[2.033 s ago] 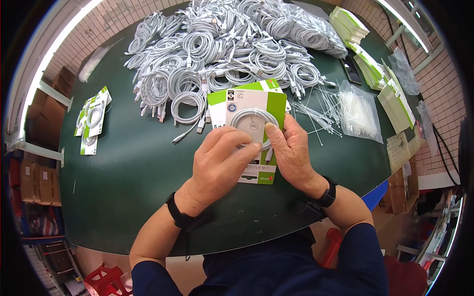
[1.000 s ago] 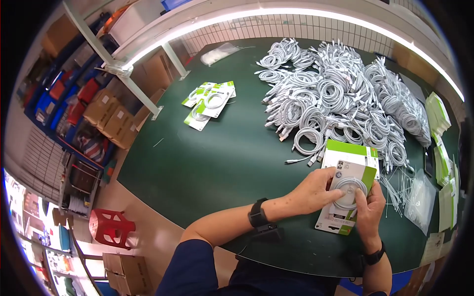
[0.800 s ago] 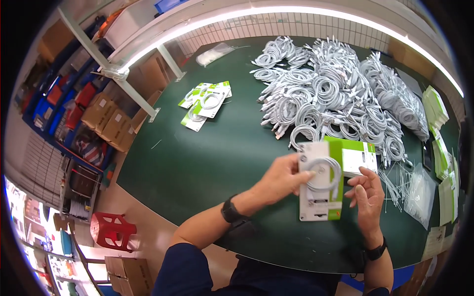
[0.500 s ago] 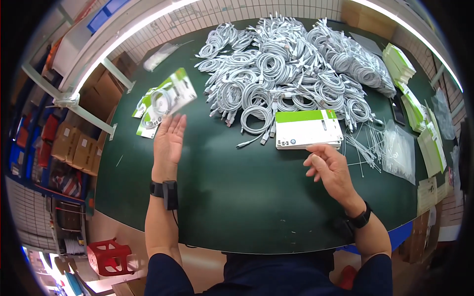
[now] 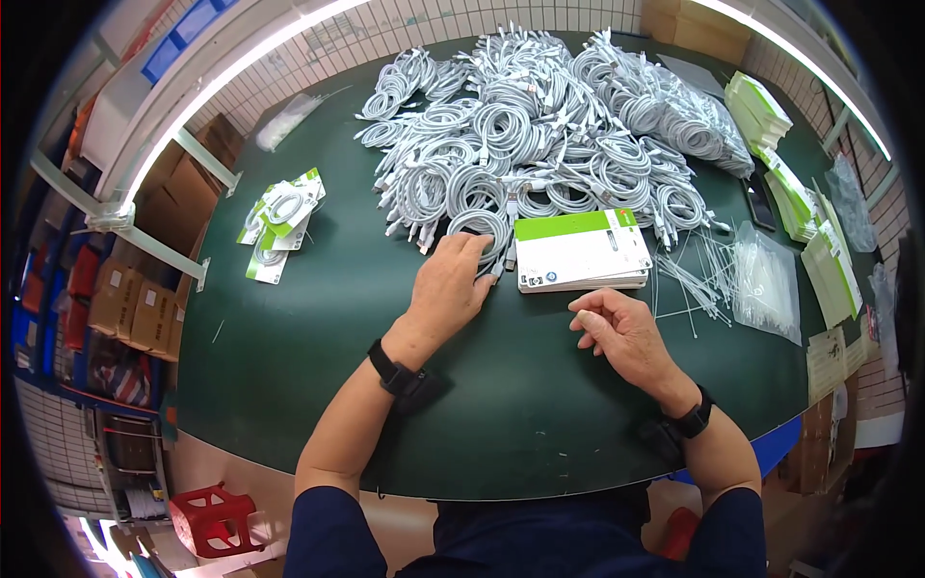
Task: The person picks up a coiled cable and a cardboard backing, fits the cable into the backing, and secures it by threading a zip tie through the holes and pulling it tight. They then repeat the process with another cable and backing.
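Observation:
My left hand [image 5: 448, 284] reaches to the near edge of the cable pile. Its fingers and thumb close on the lower left edge of a coiled cable [image 5: 479, 214], which still lies on the table; the hand hides part of it. Just right of that coil lies a stack of white and green cards [image 5: 578, 249]. In front of the stack hovers my right hand [image 5: 621, 337], its fingers curled in toward the thumb, with nothing visible between them. Several cards with coiled cables fastened on them [image 5: 284, 207] lie overlapping at the left.
A large heap of grey coiled cables [image 5: 540, 116] covers the table's far part. Loose white cable ties [image 5: 699, 279] and a bag of ties [image 5: 766, 284] lie at the right, beside more card stacks [image 5: 829, 275]. A dark phone [image 5: 760, 200] rests near them.
My left hand has let go of a card with a cable at the left, which now lies on the others, and has moved right to the coiled cable. My right hand stays near the stack.

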Action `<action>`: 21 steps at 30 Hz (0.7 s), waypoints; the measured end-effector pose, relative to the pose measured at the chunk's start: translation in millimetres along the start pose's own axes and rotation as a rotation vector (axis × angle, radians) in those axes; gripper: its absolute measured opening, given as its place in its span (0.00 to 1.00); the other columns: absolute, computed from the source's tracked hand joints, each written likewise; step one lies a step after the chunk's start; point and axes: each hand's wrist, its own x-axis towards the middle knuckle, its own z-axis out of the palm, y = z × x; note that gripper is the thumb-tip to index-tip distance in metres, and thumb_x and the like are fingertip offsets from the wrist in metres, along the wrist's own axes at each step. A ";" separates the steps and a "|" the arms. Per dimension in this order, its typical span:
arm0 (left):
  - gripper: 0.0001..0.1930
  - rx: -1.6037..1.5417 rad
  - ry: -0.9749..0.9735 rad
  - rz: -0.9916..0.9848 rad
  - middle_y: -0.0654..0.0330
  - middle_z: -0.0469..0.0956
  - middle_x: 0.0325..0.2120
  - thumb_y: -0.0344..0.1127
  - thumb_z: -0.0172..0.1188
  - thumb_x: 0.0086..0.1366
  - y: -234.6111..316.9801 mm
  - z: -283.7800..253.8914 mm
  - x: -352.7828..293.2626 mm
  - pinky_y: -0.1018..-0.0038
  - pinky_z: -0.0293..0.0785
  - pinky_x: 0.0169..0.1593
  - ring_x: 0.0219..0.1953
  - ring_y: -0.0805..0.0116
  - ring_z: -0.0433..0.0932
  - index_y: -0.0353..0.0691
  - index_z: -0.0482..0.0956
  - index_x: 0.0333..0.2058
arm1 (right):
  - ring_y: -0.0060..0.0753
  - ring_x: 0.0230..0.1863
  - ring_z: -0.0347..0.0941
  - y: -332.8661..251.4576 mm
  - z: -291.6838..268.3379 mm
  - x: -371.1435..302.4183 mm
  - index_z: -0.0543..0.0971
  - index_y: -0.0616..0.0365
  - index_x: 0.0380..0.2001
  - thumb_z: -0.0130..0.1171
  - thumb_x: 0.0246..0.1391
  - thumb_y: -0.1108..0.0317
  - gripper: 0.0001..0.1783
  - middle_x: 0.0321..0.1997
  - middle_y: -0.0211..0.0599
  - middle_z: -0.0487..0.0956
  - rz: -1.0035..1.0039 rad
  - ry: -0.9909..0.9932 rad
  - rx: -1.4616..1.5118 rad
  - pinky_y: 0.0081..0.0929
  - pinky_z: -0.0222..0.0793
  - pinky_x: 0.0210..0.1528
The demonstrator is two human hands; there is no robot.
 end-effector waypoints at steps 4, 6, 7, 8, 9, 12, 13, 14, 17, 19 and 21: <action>0.15 0.037 0.026 -0.024 0.52 0.79 0.37 0.30 0.70 0.58 -9.9 4.5 4.1 0.63 0.76 0.49 0.43 0.50 0.79 0.35 0.81 0.44 | 0.18 0.31 0.79 -3.7 1.3 2.7 0.80 0.63 0.49 0.54 0.70 0.69 0.11 0.37 0.33 0.84 0.001 -0.009 -0.007 0.17 0.74 0.32; 0.13 0.020 0.006 -0.058 0.52 0.79 0.37 0.30 0.69 0.59 -13.7 3.5 4.7 0.63 0.75 0.49 0.43 0.51 0.79 0.36 0.81 0.43 | 0.18 0.31 0.79 -3.3 0.9 2.6 0.80 0.63 0.49 0.54 0.70 0.69 0.11 0.37 0.33 0.84 0.002 -0.012 -0.006 0.17 0.74 0.32; 0.14 -0.006 0.000 -0.066 0.52 0.79 0.38 0.29 0.69 0.60 -16.2 3.3 3.1 0.63 0.76 0.47 0.41 0.52 0.79 0.34 0.81 0.44 | 0.18 0.31 0.79 -3.0 1.1 1.8 0.80 0.63 0.49 0.55 0.70 0.69 0.11 0.37 0.33 0.84 0.008 -0.016 -0.003 0.17 0.74 0.32; 0.14 -0.032 -0.005 -0.074 0.51 0.79 0.38 0.28 0.68 0.61 -18.4 2.7 0.9 0.64 0.77 0.44 0.39 0.53 0.80 0.33 0.80 0.44 | 0.18 0.31 0.79 -2.9 1.5 1.0 0.80 0.63 0.49 0.55 0.70 0.69 0.11 0.37 0.33 0.84 0.013 -0.020 0.001 0.17 0.74 0.32; 0.14 -0.062 -0.011 -0.081 0.51 0.79 0.38 0.28 0.68 0.61 -15.6 0.9 1.6 0.64 0.77 0.42 0.37 0.54 0.80 0.31 0.79 0.45 | 0.18 0.31 0.79 -2.6 0.9 0.0 0.80 0.63 0.49 0.55 0.70 0.69 0.11 0.37 0.33 0.84 0.021 -0.022 0.002 0.17 0.74 0.32; 0.13 -0.147 0.015 -0.133 0.51 0.79 0.38 0.27 0.67 0.62 -5.7 -7.4 1.7 0.66 0.77 0.41 0.35 0.55 0.80 0.31 0.79 0.44 | 0.17 0.31 0.79 -4.3 1.1 -0.9 0.80 0.63 0.49 0.55 0.70 0.69 0.11 0.38 0.33 0.84 0.005 -0.023 0.019 0.17 0.74 0.32; 0.12 -0.190 0.029 -0.161 0.51 0.79 0.37 0.26 0.67 0.62 -0.7 -10.7 1.3 0.66 0.77 0.40 0.35 0.55 0.80 0.31 0.79 0.44 | 0.17 0.31 0.79 -5.3 1.3 -1.4 0.80 0.63 0.50 0.56 0.70 0.69 0.11 0.38 0.33 0.84 -0.003 -0.025 0.025 0.17 0.74 0.32; 0.12 -0.193 0.027 -0.156 0.51 0.79 0.37 0.26 0.67 0.62 6.9 -15.2 3.3 0.66 0.77 0.40 0.35 0.55 0.80 0.31 0.79 0.44 | 0.17 0.31 0.79 -6.6 0.7 -1.2 0.80 0.63 0.50 0.56 0.70 0.69 0.11 0.38 0.33 0.84 -0.003 -0.020 0.025 0.17 0.74 0.32; 0.11 -0.284 0.059 -0.126 0.52 0.78 0.36 0.25 0.67 0.62 36.7 -29.0 7.4 0.68 0.77 0.39 0.33 0.56 0.80 0.31 0.79 0.43 | 0.17 0.32 0.79 -10.9 -1.0 -4.1 0.79 0.65 0.52 0.54 0.70 0.70 0.13 0.39 0.35 0.84 0.040 -0.038 0.089 0.17 0.75 0.32; 0.12 -0.276 0.022 -0.050 0.53 0.78 0.36 0.24 0.67 0.62 57.1 -34.0 4.5 0.67 0.77 0.39 0.33 0.56 0.80 0.31 0.79 0.43 | 0.17 0.31 0.78 -17.2 -1.0 -2.8 0.79 0.66 0.52 0.53 0.71 0.68 0.14 0.39 0.35 0.84 0.017 -0.016 0.143 0.17 0.75 0.32; 0.12 -0.247 -0.034 0.100 0.54 0.78 0.36 0.23 0.67 0.60 75.4 -31.7 0.6 0.66 0.76 0.38 0.33 0.56 0.79 0.33 0.79 0.43 | 0.18 0.30 0.78 -24.0 -4.1 -1.4 0.79 0.68 0.53 0.52 0.73 0.66 0.16 0.38 0.34 0.83 -0.042 0.016 0.248 0.17 0.75 0.31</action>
